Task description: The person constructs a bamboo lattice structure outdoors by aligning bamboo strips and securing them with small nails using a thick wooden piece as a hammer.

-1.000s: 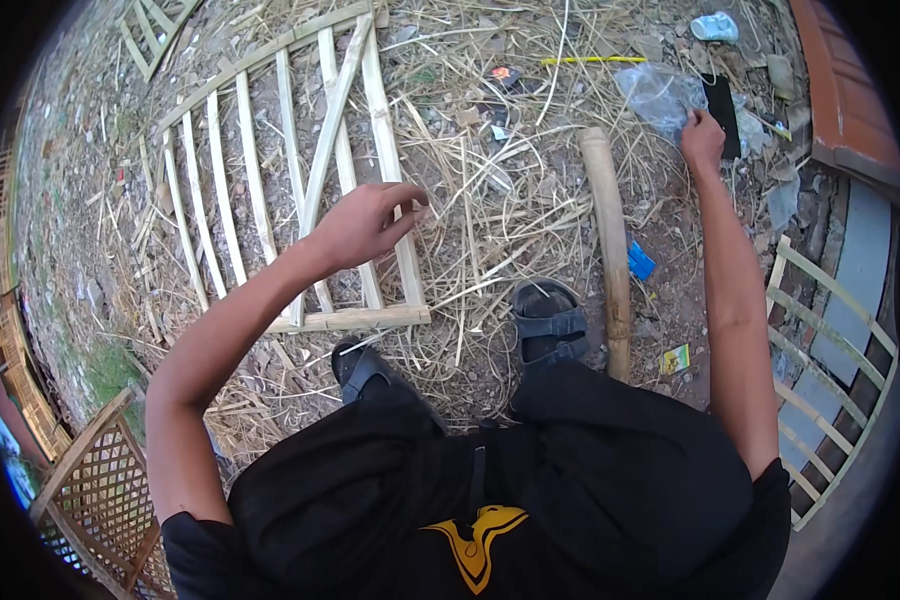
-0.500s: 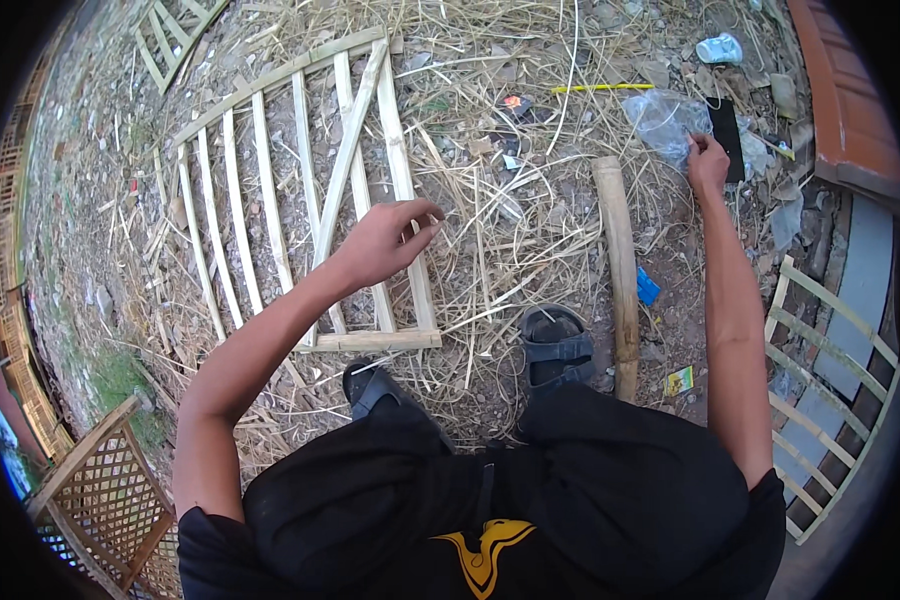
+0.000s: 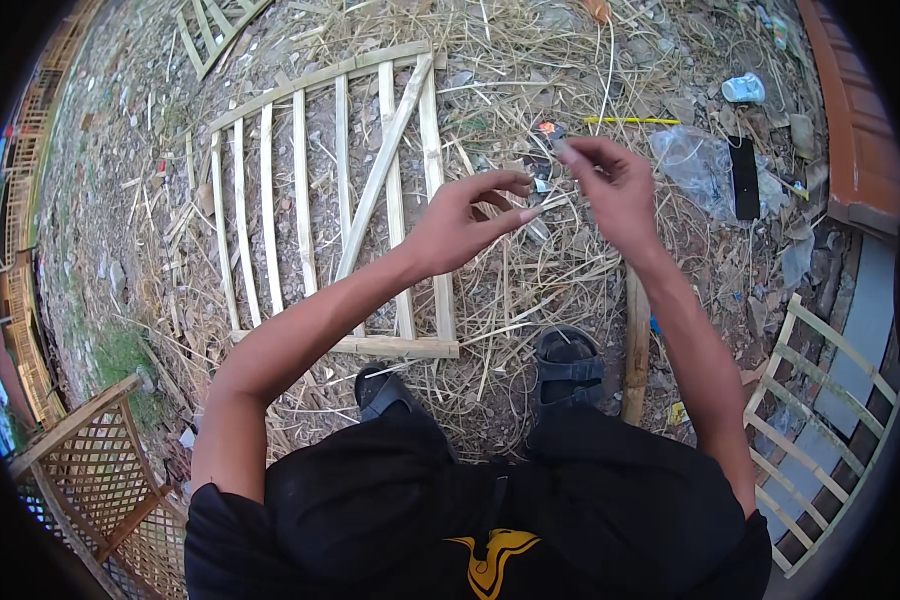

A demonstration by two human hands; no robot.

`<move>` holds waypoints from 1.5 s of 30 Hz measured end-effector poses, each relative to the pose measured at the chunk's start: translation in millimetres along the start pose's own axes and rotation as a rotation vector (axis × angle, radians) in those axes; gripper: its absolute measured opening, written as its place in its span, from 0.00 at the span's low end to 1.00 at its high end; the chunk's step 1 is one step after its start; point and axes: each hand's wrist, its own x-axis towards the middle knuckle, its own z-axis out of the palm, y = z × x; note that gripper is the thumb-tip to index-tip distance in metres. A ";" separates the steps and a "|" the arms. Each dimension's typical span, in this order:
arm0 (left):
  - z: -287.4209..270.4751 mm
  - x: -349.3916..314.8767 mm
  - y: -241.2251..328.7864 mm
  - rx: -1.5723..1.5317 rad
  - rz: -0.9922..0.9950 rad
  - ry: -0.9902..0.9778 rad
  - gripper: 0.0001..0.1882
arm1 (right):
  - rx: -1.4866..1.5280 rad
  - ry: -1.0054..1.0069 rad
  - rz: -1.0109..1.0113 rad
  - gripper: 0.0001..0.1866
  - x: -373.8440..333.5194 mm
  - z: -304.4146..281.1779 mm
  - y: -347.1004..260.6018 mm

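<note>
My left hand hovers over the straw-strewn ground, thumb and fingers curved with a gap between them and nothing visible inside. Just to its right, my right hand is raised, thumb and forefinger tips brought together in a pinch. Whatever the pinch holds, if anything, is too small to make out. Left of my hands lies a flat slatted bamboo frame with one diagonal slat across it. A clear plastic bag rests on the ground beyond my right hand, beside a black flat strip.
A bamboo pole lies beside my right sandal. A yellow stick and a white cup lie farther off. Another slatted frame leans at the right; a lattice panel stands at the lower left.
My right hand has left the plastic bag and swung left to the middle, beside my left hand. My left hand has shifted right, and the view has tilted slightly.
</note>
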 end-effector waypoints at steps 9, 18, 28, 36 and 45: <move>-7.4 15.5 -3.2 -0.256 0.045 0.119 0.13 | -0.022 -0.173 -0.069 0.07 -0.9 25.3 -9.3; -28.3 41.6 -23.4 0.024 0.034 0.197 0.14 | -0.112 0.018 0.107 0.16 -9.6 10.2 -14.7; -125.0 142.4 -81.2 -0.074 0.027 0.785 0.19 | -0.538 0.278 0.282 0.11 -133.6 -77.4 73.2; -126.7 172.1 -102.5 -0.035 0.053 0.928 0.17 | -0.867 0.266 0.362 0.24 -187.1 -77.8 80.4; -120.1 174.4 -112.1 0.010 0.084 0.931 0.14 | -0.782 0.161 0.550 0.27 -180.0 -78.7 82.7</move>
